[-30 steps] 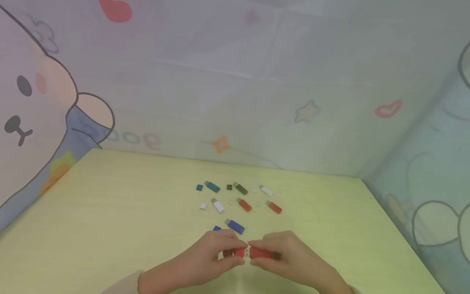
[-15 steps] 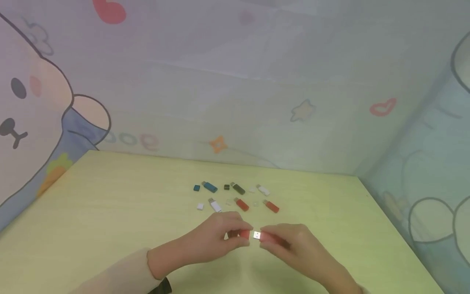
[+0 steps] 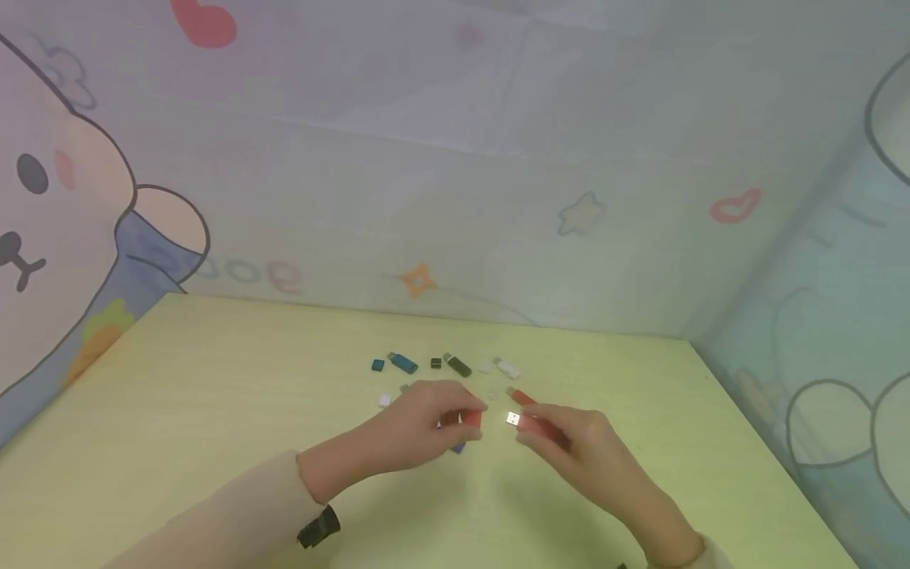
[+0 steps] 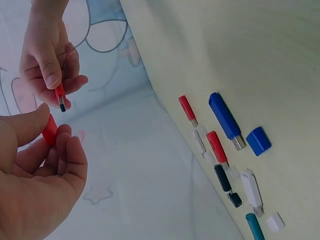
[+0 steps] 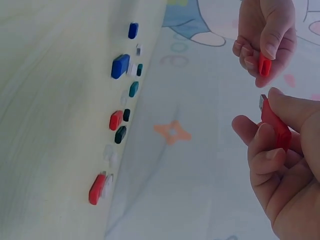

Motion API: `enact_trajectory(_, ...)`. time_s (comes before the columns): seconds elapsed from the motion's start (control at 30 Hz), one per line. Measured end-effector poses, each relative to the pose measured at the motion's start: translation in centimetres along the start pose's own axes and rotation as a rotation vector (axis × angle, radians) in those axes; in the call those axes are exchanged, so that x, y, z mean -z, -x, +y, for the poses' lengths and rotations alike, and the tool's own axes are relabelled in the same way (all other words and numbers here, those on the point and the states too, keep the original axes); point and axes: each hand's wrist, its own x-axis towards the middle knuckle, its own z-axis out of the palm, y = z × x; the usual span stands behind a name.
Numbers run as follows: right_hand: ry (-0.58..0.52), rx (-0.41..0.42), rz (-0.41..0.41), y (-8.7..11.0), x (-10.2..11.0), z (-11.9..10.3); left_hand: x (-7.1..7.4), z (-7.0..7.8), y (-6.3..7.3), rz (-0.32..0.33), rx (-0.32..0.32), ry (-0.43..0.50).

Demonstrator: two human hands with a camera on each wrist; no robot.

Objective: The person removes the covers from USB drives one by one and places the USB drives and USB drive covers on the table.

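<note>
Pinched between the thumb and fingers of my left hand (image 3: 408, 427) is a small red cap (image 4: 49, 131), its open end facing right in the head view. My right hand (image 3: 590, 458) grips a red USB flash drive (image 5: 274, 122) by its body, with the bare metal plug pointing at the cap. Cap and drive are apart, with a small gap between them, both held above the table. Behind my left hand in the head view, a blue USB flash drive (image 4: 225, 116) is mostly hidden; its blue cap (image 4: 258, 141) lies beside it in the left wrist view.
On the yellowish table (image 3: 249, 379), several uncapped flash drives lie in rows with caps at their sides: teal (image 3: 403, 363), black (image 3: 457, 364), white (image 3: 507, 367) and red (image 3: 521, 397). A cartoon-printed backdrop (image 3: 441, 190) rises behind the table's far edge.
The red cap and the red flash drive have come apart, and the gap has widened. Both hands have moved farther out over the table, where the left now covers the blue drive.
</note>
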Motion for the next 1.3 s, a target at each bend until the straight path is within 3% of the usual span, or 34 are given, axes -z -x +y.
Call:
enact_trajectory(0.2,0.045,-0.116,-0.023,-0.5,-0.1,0.7,0.3,-0.4,-0.8,-0.025,0.093,-0.004)
enact_trajectory(0.33,0.082,-0.174,-0.034,-0.7,-0.2,1.2,0.1,-1.1,-1.2,-0.019,0.111,-0.011)
enact_trajectory(0.73,0.186,-0.236,-0.004,-1.2,-1.0,2.6,-0.8,-2.9,-2.4,0.016,0.149,-0.036)
enact_trajectory(0.9,0.168,-0.228,0.019,-1.4,-1.6,3.4,-1.2,-3.4,-3.0,0.015,0.188,-0.049)
enact_trajectory(1.3,0.108,-0.333,0.017,-1.7,-2.6,4.5,-2.6,-4.4,-4.2,0.017,0.221,-0.085)
